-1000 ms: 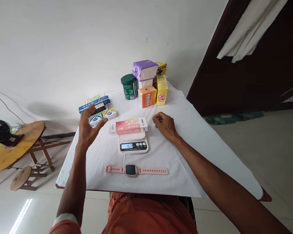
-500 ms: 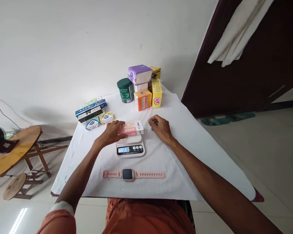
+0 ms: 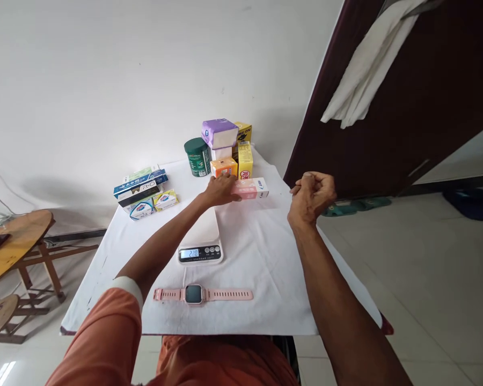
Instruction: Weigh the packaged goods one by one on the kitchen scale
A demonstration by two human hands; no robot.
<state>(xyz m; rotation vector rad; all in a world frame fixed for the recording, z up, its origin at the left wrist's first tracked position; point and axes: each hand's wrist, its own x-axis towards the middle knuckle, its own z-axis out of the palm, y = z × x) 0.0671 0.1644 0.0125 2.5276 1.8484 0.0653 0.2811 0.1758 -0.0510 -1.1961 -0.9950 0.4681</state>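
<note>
1. Box, pink and white (image 3: 251, 188), in the left hand (image 3: 224, 189), beyond and to the right of the scale (image 3: 201, 236); the hand covers the box's left end, and the printed right end juts out toward the table's (image 3: 269, 279) right edge.
2. Left grip: clamped on the box, thumb at the near side, fingers over the top.
3. Right hand (image 3: 313, 195): raised by the table's right edge, fingers curled together; whether anything is inside cannot be told.
4. Tub (image 3: 198, 159), green, lid on, contents hidden; near the table's far edge.
5. Cartons beside it: orange box (image 3: 224, 166), yellow box (image 3: 245, 159), second yellow box (image 3: 243, 132) behind; insides unseen. Purple pack (image 3: 220, 134) on top of a white pack (image 3: 221, 154).
6. Cartons at the far left corner: blue box, black box (image 3: 140, 194), two small boxes (image 3: 166, 200) in front.
7. Watch (image 3: 194, 294), pink strap laid out along the near edge.
8. Changes from half a second ago: pink and white box off the scale plate, now to its right; right hand lifted and shifted rightward.
</note>
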